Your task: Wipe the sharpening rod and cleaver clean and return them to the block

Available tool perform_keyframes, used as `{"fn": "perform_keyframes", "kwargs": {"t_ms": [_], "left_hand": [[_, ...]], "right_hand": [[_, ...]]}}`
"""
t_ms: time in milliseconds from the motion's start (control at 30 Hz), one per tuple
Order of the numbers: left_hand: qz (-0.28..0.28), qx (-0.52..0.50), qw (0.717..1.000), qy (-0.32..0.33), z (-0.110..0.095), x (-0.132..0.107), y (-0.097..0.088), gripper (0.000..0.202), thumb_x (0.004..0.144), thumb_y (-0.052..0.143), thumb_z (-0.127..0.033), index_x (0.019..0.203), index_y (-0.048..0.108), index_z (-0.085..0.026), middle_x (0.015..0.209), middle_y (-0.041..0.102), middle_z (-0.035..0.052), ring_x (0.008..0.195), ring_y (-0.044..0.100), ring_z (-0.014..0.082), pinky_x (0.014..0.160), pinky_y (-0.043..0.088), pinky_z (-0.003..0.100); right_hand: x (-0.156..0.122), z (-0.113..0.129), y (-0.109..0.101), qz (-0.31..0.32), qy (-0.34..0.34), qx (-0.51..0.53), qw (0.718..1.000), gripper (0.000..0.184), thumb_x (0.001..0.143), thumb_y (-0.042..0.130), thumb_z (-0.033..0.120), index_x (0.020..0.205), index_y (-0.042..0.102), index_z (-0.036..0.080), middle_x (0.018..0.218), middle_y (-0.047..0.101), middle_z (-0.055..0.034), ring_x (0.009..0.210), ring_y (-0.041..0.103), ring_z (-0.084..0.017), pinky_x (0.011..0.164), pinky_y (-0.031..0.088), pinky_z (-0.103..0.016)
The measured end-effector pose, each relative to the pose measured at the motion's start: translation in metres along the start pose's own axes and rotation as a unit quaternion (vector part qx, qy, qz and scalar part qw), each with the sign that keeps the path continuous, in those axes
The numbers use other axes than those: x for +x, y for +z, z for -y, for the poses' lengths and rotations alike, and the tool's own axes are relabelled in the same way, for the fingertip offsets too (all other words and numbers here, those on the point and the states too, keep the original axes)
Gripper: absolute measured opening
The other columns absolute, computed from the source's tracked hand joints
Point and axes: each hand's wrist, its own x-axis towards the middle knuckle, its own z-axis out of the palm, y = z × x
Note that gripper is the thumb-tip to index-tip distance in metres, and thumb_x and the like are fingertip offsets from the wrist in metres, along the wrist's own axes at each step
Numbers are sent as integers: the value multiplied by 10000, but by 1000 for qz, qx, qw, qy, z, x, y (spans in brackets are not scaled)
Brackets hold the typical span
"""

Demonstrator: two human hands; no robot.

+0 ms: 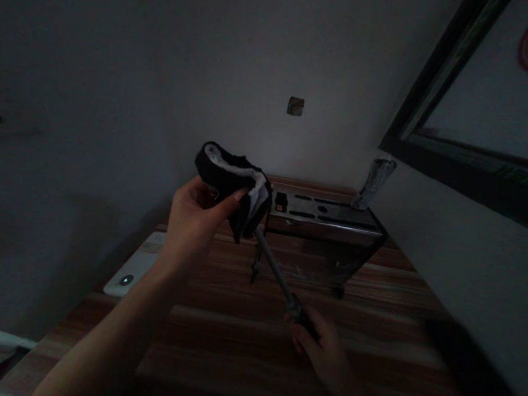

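My left hand (pixel 197 216) is raised over the wooden counter (pixel 250 346) and pinches a folded black and white cloth (pixel 235 180). The cloth is wrapped around the upper end of a thin metal rod (pixel 275 271), perhaps a sharpening steel. My right hand (pixel 324 350) grips the rod's dark handle lower right, fingers closed round it. The rod slants up and left from that hand into the cloth. The room is dim.
A metal knife block (pixel 325 219) with slots on top stands at the back of the counter against the wall. A foil-wrapped thing (pixel 374 182) leans beside it. A white board (pixel 133 269) lies at left. A dark-framed window (pixel 442 97) is on the right wall.
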Motion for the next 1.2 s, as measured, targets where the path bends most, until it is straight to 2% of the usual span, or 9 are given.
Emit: {"fn": "perform_keyframes", "kwargs": {"t_ms": [133,300,400,533,700,800,900,1033,1200], "left_hand": [[7,-5,1000,4,0,-4,0,219,604,778,-257,762,662,-162,725,671,-10,645,613,123,587,477,215],[14,-9,1000,16,-3,-7,1,213,643,757,-288,787,665,-160,777,686,5,693,623,136,646,495,236],[12,-3,1000,16,-4,-8,1,241,631,764,-293,800,666,-153,804,692,18,734,635,155,675,500,249],[11,-24,999,19,-5,-8,1,255,634,758,-299,822,663,-156,836,696,28,779,643,169,685,502,249],[-14,-64,998,18,-11,-5,0,256,632,754,-296,827,653,-165,829,685,18,775,640,164,686,505,253],[-45,-108,993,15,-19,-3,-2,233,614,754,-278,789,639,-176,807,676,4,778,638,160,700,504,251],[-56,-143,988,2,-25,-2,-3,196,622,740,-248,770,632,-178,788,662,-8,756,627,135,671,494,217],[-34,-146,989,-16,-27,-4,-2,172,635,728,-244,749,622,-172,755,647,-7,700,613,129,599,486,206],[-1,-156,987,-23,-24,-6,0,200,664,713,-274,816,626,-177,806,656,4,749,610,130,643,477,204]], "right_hand": [[1,1,-2,6,3,-22,1000,377,790,536,498,870,649,148,577,589,-16,511,547,-151,527,455,-264],[2,-8,-1,-89,-18,-72,993,402,724,603,543,908,678,194,776,688,-70,691,623,-221,634,504,-315],[3,-13,0,-98,-29,-63,993,383,738,603,525,952,666,213,854,694,-70,774,636,-234,652,521,-309],[5,-7,0,-102,-51,-72,991,327,772,584,481,933,660,207,845,697,-64,764,644,-223,693,529,-312],[7,6,-7,-137,-100,-95,981,300,775,592,478,874,677,208,818,707,-60,761,658,-228,692,535,-305],[7,12,-15,-173,-126,-120,969,297,749,620,481,841,689,208,815,716,-63,765,667,-241,696,541,-319],[4,19,-26,-174,-133,-131,967,270,752,620,454,852,695,215,840,725,-61,775,677,-241,700,549,-322],[-6,28,-48,-199,-129,-153,959,278,746,608,455,863,703,222,863,732,-68,796,684,-254,720,558,-348],[-20,29,-84,-271,-123,-205,933,323,726,593,494,853,704,218,873,733,-73,810,684,-264,697,565,-348]]}}
